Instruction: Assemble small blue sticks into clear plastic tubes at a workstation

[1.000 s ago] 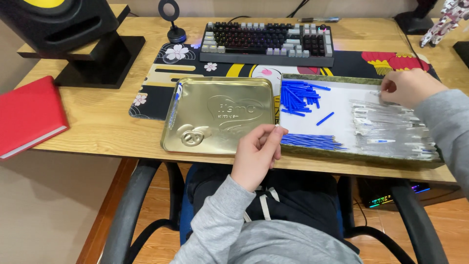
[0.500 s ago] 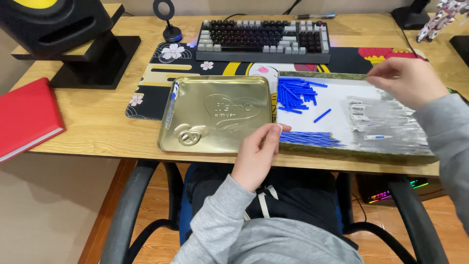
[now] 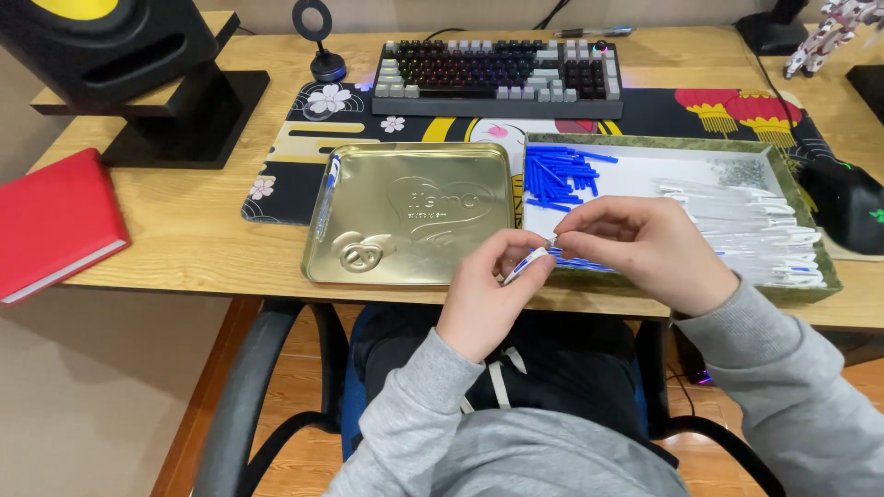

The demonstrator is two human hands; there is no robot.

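Note:
My left hand (image 3: pixel 486 293) pinches a small white and blue pen part (image 3: pixel 526 263) above the desk's front edge. My right hand (image 3: pixel 646 248) meets it there, its fingertips closed on a tiny metal piece at the part's tip. Both hands hover over the near left corner of a green-rimmed tray (image 3: pixel 683 143) that holds a heap of blue tubes (image 3: pixel 557 173), white pen barrels (image 3: pixel 764 230) and small metal springs (image 3: pixel 741 171). A gold tin lid (image 3: pixel 412 224) lies just left of the hands, with one assembled pen (image 3: pixel 327 195) along its left rim.
A keyboard (image 3: pixel 497 77) sits on a patterned desk mat (image 3: pixel 304 156) behind the tray. A black speaker on a stand (image 3: pixel 138 64) and a red book (image 3: pixel 53 221) are at the left. A black mouse (image 3: pixel 849 204) lies at the right. Chair arms flank my lap.
My right hand came from the far right of the tray to my left hand. My left hand has lifted slightly, now showing a pen part pinched in its fingers.

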